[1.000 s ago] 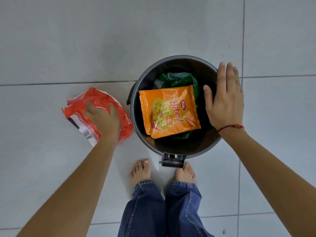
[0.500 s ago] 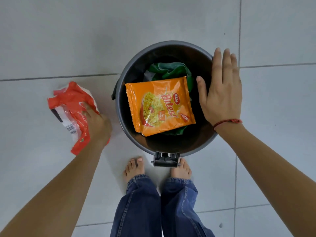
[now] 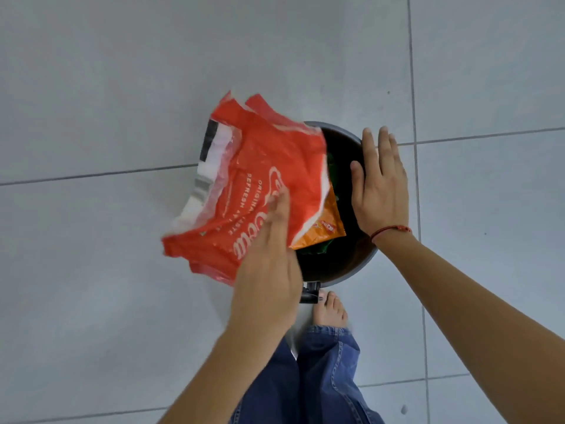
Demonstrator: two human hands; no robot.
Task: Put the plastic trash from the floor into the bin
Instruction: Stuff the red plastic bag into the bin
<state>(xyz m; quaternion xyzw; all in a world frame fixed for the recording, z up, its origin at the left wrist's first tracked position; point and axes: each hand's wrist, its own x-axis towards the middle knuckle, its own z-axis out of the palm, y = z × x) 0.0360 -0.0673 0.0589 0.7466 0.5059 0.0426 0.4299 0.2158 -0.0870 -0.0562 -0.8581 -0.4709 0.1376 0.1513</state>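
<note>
My left hand (image 3: 269, 270) grips a large red plastic wrapper (image 3: 256, 185) with white lettering, held in the air over the left half of the grey bin (image 3: 363, 261). The wrapper hides most of the bin's opening. Inside the bin, a corner of an orange snack packet (image 3: 327, 228) and a bit of green plastic (image 3: 318, 247) show under the wrapper. My right hand (image 3: 379, 191) lies flat with fingers apart above the bin's right rim, holding nothing.
Grey floor tiles (image 3: 122, 87) with dark grout lines surround the bin. The bin's black pedal (image 3: 310, 293) points at my bare right foot (image 3: 331, 310). My jeans-clad legs (image 3: 324, 377) stand just before the bin.
My left hand has lifted the red wrapper off the floor at the left and swung it up and right over the bin. The right hand stays by the right rim.
</note>
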